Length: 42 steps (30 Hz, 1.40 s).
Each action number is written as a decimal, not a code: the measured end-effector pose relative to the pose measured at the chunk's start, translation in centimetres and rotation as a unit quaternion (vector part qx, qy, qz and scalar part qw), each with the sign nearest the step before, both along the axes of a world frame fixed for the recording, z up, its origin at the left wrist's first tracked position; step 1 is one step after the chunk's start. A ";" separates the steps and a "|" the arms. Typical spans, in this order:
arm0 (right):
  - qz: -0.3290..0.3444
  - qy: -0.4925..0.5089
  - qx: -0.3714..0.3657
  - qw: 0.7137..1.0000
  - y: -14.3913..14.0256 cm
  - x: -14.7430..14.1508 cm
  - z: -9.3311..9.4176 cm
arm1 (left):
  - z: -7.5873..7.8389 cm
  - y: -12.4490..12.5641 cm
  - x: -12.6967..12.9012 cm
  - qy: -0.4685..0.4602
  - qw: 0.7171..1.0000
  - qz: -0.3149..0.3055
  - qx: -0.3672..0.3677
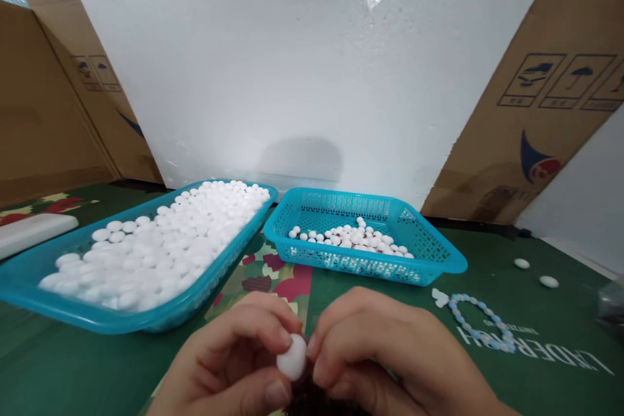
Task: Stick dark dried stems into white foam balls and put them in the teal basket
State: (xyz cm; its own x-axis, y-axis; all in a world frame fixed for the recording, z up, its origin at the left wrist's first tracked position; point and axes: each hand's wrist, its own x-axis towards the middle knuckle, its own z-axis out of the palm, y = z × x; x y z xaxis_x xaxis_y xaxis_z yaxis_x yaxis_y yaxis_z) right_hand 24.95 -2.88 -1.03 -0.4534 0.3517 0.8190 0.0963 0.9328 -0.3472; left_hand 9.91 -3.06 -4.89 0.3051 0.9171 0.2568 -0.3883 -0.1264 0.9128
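Note:
Between the thumb and index finger of my left hand [234, 357] is a small smooth white ball [292, 359]. My right hand [385, 351] is close against its right side, fingers pinched together; whatever is in them is hidden. Something dark and fuzzy [316, 400] shows below the two hands at the bottom edge. Beyond my left hand stands a long blue tray [121, 322] heaped with many white balls [166, 247]. Straight ahead is a blue perforated basket [429, 266] with a smaller pile of white balls [361, 237], with reddish-brown bits showing among them.
A beaded bracelet [507, 331] lies on the green printed table cover [487, 383] at right, with two loose white balls [548, 281] farther back. A white board [302, 65] leans against cardboard boxes [546, 84] behind. A white slab [34, 234] lies at far left.

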 end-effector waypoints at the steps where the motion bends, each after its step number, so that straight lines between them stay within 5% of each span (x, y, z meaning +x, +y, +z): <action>1: -0.006 0.003 0.007 1.000 0.0 -0.1 0.0 | 0.0 0.0 0.0 -0.005 1.000 0.003 0.004; 8: 0.008 -0.011 -0.082 0.997 0.0 0.0 -0.5 | 0.6 -0.2 0.2 -0.006 1.000 -0.016 -0.014; 18: 0.017 -0.024 -0.228 0.973 -0.6 0.0 -0.5 | 1.4 -0.5 -0.3 0.127 0.980 0.064 0.138; 28: -0.007 -0.014 -0.230 0.973 -0.8 -0.1 -0.9 | 0.9 -0.5 -0.5 0.168 0.965 0.097 0.177; 42: -0.012 -0.015 -0.132 0.991 -0.8 -0.1 -1.2 | 0.1 -0.6 -0.6 0.181 0.960 0.124 0.174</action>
